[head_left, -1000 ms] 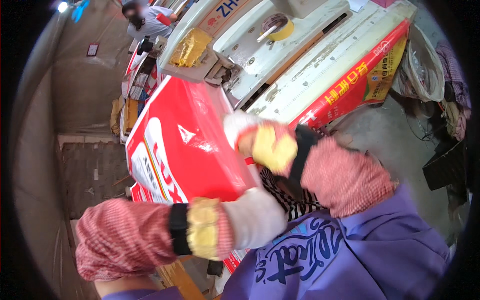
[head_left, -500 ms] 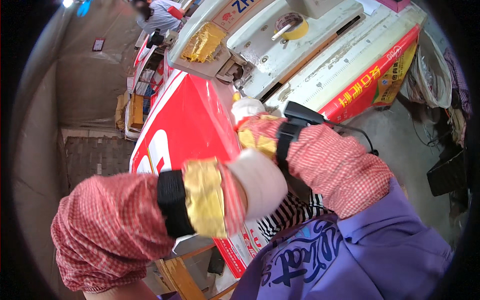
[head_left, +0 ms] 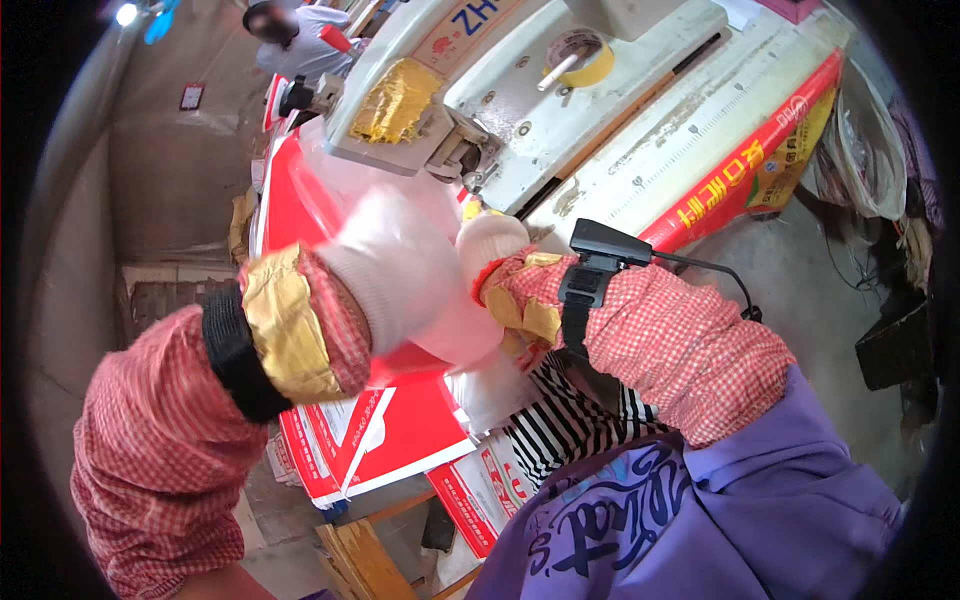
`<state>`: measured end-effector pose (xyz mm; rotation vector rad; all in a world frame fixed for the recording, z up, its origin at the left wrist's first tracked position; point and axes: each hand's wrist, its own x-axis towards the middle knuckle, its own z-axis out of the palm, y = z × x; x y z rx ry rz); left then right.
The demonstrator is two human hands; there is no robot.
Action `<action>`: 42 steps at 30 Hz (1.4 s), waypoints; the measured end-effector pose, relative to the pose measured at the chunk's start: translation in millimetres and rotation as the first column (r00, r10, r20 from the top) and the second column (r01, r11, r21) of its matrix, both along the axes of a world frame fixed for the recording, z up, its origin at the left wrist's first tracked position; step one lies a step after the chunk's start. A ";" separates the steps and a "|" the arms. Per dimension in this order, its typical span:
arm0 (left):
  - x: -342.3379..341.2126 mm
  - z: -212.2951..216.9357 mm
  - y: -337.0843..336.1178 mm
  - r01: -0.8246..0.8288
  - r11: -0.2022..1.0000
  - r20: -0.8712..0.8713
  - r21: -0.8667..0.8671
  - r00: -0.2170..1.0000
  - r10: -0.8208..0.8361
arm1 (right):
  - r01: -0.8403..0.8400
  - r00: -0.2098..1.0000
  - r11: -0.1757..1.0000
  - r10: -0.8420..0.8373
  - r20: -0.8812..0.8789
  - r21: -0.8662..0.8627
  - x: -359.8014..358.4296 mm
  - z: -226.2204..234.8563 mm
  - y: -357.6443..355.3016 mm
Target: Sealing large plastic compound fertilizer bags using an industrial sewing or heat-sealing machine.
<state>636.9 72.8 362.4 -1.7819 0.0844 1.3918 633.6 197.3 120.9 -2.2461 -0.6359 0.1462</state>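
My left hand, in a white knit glove, is smeared by motion over a red and white printed sack. Its fingers cannot be made out. My right hand, gloved with yellow at the fingertips, is beside the needle end of a white industrial sewing machine; the wrist and glove hide most of its fingers. Pale pink, blurred sheet material spreads between both hands and under the machine head. Checked red sleeves cover both forearms, with gold tape and black straps near the wrists.
A yellow tape roll with a white stick lies on the machine bed. Red and yellow sheeting lines the table's front edge. A clear plastic bag hangs at the right. Wooden stool parts stand below; another person is at the back left.
My left hand has swept up and leftward from near my lap to over the sack. The red sheet has shifted and blurred, uncovering printed sacks below. My right hand stays by the machine.
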 end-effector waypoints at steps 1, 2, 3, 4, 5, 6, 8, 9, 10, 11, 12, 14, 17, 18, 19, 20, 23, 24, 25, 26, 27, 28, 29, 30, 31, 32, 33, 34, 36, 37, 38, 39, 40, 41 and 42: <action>-8.4 -7.8 10.6 -0.046 0.991 -0.196 -0.124 0.980 0.021 | 0.003 1.000 1.000 -0.003 -0.017 0.015 0.8 -3.9 0.7; -24.8 -0.5 26.0 -0.064 0.990 -0.196 -0.125 0.980 0.039 | -0.024 0.999 0.999 0.025 -0.028 0.029 -3.3 11.7 -8.4; -44.0 10.2 43.3 -0.019 0.946 -0.129 -0.324 0.991 -0.025 | -0.100 0.995 0.988 0.102 0.014 -0.118 -6.9 21.8 -26.9; -55.0 18.5 49.7 0.049 0.863 -0.048 -0.502 0.995 -0.085 | -0.109 0.994 0.988 0.111 0.014 -0.114 -5.3 32.6 -41.6; -47.7 28.9 47.9 0.028 0.983 -0.238 -0.181 0.969 -0.072 | -0.171 0.985 0.975 0.174 0.010 -0.141 -2.1 40.5 -50.1; -55.4 29.6 45.3 0.021 0.984 -0.239 -0.175 0.969 -0.064 | -0.234 0.971 0.958 0.238 0.005 -0.166 -2.5 45.0 -52.2; -77.8 16.8 30.7 0.040 0.949 -0.283 -0.314 0.950 -0.134 | -0.150 0.989 0.981 0.150 -0.014 -0.126 -0.8 29.1 -42.3; -100.7 11.6 18.1 0.040 0.927 -0.295 -0.373 0.942 -0.159 | -0.003 0.991 0.988 0.023 0.131 -0.154 -5.3 13.4 -28.0; -119.8 2.2 9.8 0.033 0.897 -0.305 -0.440 0.934 -0.184 | 0.144 0.957 0.975 -0.094 0.274 -0.171 -5.8 20.8 -32.8; -133.4 -8.3 2.2 0.028 0.862 -0.312 -0.506 0.926 -0.213 | -0.034 0.815 0.994 0.085 0.573 -0.100 -1.6 22.4 -47.4; -132.8 -19.7 -11.5 0.041 0.823 -0.324 -0.566 0.907 -0.268 | -0.007 0.959 0.986 0.054 0.278 -0.168 10.2 -8.7 -20.0; -138.7 -49.1 -24.9 -0.089 0.633 -0.164 -0.769 0.985 -0.061 | -0.347 0.924 0.933 0.358 0.133 -0.097 5.6 46.5 -42.5; -95.9 -60.1 -34.2 0.089 0.513 0.080 -0.854 0.996 -0.040 | -0.387 0.920 0.912 0.392 0.010 -0.136 10.1 21.2 -40.9; -81.2 -54.1 -38.2 0.039 0.625 0.000 -0.780 0.998 -0.061 | -0.426 0.905 0.894 0.425 -0.039 -0.143 9.3 17.4 -34.6; -75.4 -53.2 -30.7 0.014 0.647 -0.012 -0.762 0.999 -0.036 | -0.465 0.885 0.873 0.457 -0.089 -0.147 8.7 14.0 -27.9; -69.4 -50.2 -21.5 -0.005 0.667 -0.022 -0.745 1.000 -0.016 | -0.499 0.865 0.853 0.481 -0.139 -0.152 13.8 9.7 -21.6; -31.0 -6.8 -16.7 -0.094 0.865 -0.038 -0.493 0.996 0.086 | -0.582 0.799 0.798 0.527 -0.289 -0.153 31.5 5.1 -0.5; -9.4 1.1 -15.1 -0.199 0.902 -0.037 -0.383 0.979 0.200 | -0.595 0.775 0.788 0.509 -0.375 -0.160 45.6 -6.4 6.4; -17.7 8.9 -1.9 -0.201 0.906 -0.035 -0.371 0.979 0.203 | -0.628 0.738 0.765 0.529 -0.419 -0.142 48.4 2.8 18.8; -25.5 5.2 23.1 -0.178 0.801 -0.067 -0.572 0.983 0.170 | -0.644 0.706 0.752 0.515 -0.487 -0.137 51.9 -10.0 18.9; -49.7 14.5 28.3 -0.171 0.676 -0.071 -0.717 0.982 0.174 | -0.684 0.659 0.721 0.546 -0.517 -0.110 45.6 -3.4 26.0; -81.4 12.6 18.8 0.214 0.578 0.187 -0.788 0.976 -0.107 | -0.708 0.641 0.698 0.571 -0.513 -0.108 33.2 13.6 18.1; -104.8 7.8 6.2 0.016 0.687 -0.003 -0.727 1.000 -0.027 | -0.714 0.697 0.646 0.623 -0.354 -0.270 18.1 46.2 -8.8; -119.4 0.3 -1.1 -0.035 0.619 -0.007 -0.785 0.999 0.049 | -0.656 0.739 0.627 0.646 -0.190 -0.420 16.1 64.1 -36.9; -119.1 -15.6 -8.2 -0.082 0.547 -0.054 -0.833 0.996 0.066 | -0.644 0.752 0.639 0.630 -0.194 -0.421 21.3 56.5 -39.5; -118.8 -22.8 -13.1 -0.073 0.545 -0.057 -0.835 0.997 0.045 | -0.608 0.783 0.687 0.603 -0.155 -0.398 26.6 58.1 -31.5; -116.7 -26.9 -16.5 -0.029 0.510 -0.003 -0.860 0.999 0.052 | -0.582 0.802 0.722 0.586 -0.118 -0.373 24.6 54.8 -23.1; -114.5 -29.2 -17.5 0.016 0.472 0.051 -0.881 0.997 0.060 | -0.555 0.821 0.756 0.566 -0.082 -0.347 22.8 50.3 -15.8; -103.3 -28.2 -13.0 0.182 0.461 0.177 -0.869 0.983 -0.053 | -0.508 0.846 0.809 0.533 0.005 -0.295 21.2 31.9 -11.7; -96.2 -32.2 -6.7 0.266 0.473 0.264 -0.840 0.962 -0.072 | -0.480 0.859 0.836 0.510 0.053 -0.266 19.7 27.1 -8.4; -87.2 -34.3 -1.3 0.348 0.482 0.348 -0.804 0.933 -0.092 | -0.452 0.870 0.861 0.483 0.099 -0.234 17.7 22.7 -4.5; -75.5 -28.2 7.4 0.237 0.570 0.224 -0.787 0.970 -0.094 | -0.429 0.877 0.881 0.459 0.142 -0.200 14.3 15.5 -1.5; -61.9 -19.9 17.2 0.133 0.646 0.096 -0.752 0.991 -0.092 | -0.395 0.888 0.903 0.422 0.181 -0.168 16.6 11.6 3.1; -53.1 -17.2 37.6 0.244 0.586 0.206 -0.773 0.970 -0.132 | -0.363 0.897 0.922 0.385 0.218 -0.135 19.6 6.2 5.8; -32.7 -15.8 49.7 0.357 0.510 0.304 -0.782 0.934 -0.188 | -0.306 0.915 0.947 0.320 0.244 -0.096 8.3 39.5 37.5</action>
